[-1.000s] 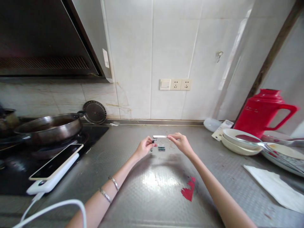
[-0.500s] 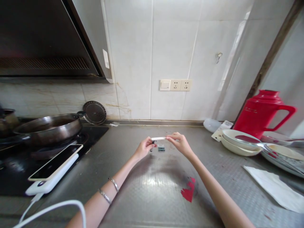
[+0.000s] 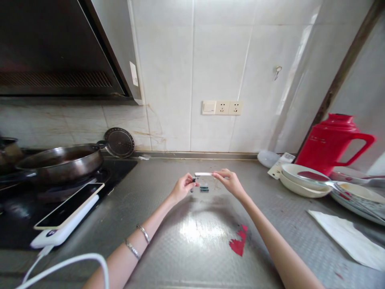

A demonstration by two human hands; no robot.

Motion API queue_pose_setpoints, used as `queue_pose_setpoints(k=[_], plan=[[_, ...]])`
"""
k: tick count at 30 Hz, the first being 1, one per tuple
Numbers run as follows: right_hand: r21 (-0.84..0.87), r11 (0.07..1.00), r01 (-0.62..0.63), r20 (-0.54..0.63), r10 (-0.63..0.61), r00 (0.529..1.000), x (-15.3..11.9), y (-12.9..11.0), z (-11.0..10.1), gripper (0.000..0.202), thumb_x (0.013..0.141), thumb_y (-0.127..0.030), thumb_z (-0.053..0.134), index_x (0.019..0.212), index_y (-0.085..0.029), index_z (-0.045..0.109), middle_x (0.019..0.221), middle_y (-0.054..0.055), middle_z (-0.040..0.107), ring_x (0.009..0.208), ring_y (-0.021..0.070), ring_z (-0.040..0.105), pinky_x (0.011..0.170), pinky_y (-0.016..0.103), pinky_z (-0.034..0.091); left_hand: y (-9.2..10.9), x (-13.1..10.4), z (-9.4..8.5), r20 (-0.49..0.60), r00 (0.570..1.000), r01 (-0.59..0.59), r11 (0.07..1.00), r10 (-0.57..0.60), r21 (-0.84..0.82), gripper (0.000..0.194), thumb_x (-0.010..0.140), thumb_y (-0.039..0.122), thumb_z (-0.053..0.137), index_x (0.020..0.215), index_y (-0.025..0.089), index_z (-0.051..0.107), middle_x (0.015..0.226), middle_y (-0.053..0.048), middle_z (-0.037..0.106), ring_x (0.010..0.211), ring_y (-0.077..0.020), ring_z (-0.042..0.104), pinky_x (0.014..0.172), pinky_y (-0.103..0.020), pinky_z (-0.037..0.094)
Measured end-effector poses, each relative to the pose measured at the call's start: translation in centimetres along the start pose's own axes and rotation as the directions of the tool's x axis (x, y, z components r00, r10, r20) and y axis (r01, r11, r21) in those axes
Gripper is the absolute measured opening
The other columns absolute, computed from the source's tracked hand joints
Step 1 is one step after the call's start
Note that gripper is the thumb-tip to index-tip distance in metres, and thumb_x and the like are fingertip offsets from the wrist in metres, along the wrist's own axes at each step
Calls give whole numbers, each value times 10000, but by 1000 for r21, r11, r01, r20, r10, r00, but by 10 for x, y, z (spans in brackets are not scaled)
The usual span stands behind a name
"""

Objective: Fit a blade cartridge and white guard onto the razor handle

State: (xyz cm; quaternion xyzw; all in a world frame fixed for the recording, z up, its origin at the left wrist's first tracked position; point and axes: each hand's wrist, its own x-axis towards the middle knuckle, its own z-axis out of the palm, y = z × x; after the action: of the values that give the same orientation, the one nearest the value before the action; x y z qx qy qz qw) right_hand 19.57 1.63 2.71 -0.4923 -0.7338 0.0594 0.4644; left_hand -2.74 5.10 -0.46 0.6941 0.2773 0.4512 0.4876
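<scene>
My left hand (image 3: 181, 188) is closed on a small black and silver object (image 3: 194, 184) above the steel counter. My right hand (image 3: 227, 180) pinches the right end of a thin white stick (image 3: 203, 174). The stick lies level, with its left end close to the object in my left hand; whether they touch is too small to tell. Just beneath the stick, a small clear pack with dark green bands (image 3: 204, 188) lies on the counter (image 3: 186, 257). Two silver bangles circle my left forearm.
A pan (image 3: 64, 160) sits on the black stove at left, with a phone (image 3: 70, 205) on a white power bank (image 3: 64, 235) and its cable. Red scraps (image 3: 239, 243) lie in front. At right are a red thermos (image 3: 329, 144), bowls (image 3: 303, 188) and white paper (image 3: 345, 237).
The white stick and my right hand have shifted slightly to the right, and the stick's left end now shows clear of my left fingers. My left hand has hardly moved.
</scene>
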Motion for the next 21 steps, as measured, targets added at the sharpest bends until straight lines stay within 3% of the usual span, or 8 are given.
queue_pose_setpoints(k=[7, 12, 17, 21], plan=[[72, 997, 8, 37, -11, 999, 0, 4, 2, 365, 803, -504, 494, 865, -226, 722, 717, 46, 656, 691, 168, 538, 635, 267, 397, 4, -1, 1, -11, 1000, -11, 999, 10, -32, 216, 743, 283, 608, 743, 182, 417, 777, -63, 700, 747, -162, 632, 687, -273, 415], [119, 992, -51, 17, 49, 999, -1, 5, 6, 367, 794, -501, 507, 805, -204, 723, 740, 50, 675, 697, 172, 559, 652, 274, 409, 3, -1, 1, -13, 1000, 11, 999, -11, -39, 249, 732, 307, 625, 739, 185, 409, 771, -54, 700, 762, -168, 637, 701, -282, 420], [146, 989, -1, 58, -7, 998, -1, 5, 5, 350, 800, -486, 508, 816, -209, 721, 758, 49, 675, 714, 169, 555, 659, 269, 407, 3, -1, 1, 5, 1000, 8, 1000, -8, -27, 244, 725, 319, 634, 743, 181, 434, 778, -57, 698, 761, -166, 639, 708, -279, 421], [118, 992, -47, 44, 42, 998, -2, 14, 3, 371, 792, -492, 512, 830, -188, 722, 697, 50, 657, 660, 164, 547, 624, 265, 404, 2, -1, 2, 19, 1000, 10, 999, -9, -47, 251, 727, 309, 634, 739, 182, 417, 786, -63, 699, 771, -173, 640, 705, -284, 427]])
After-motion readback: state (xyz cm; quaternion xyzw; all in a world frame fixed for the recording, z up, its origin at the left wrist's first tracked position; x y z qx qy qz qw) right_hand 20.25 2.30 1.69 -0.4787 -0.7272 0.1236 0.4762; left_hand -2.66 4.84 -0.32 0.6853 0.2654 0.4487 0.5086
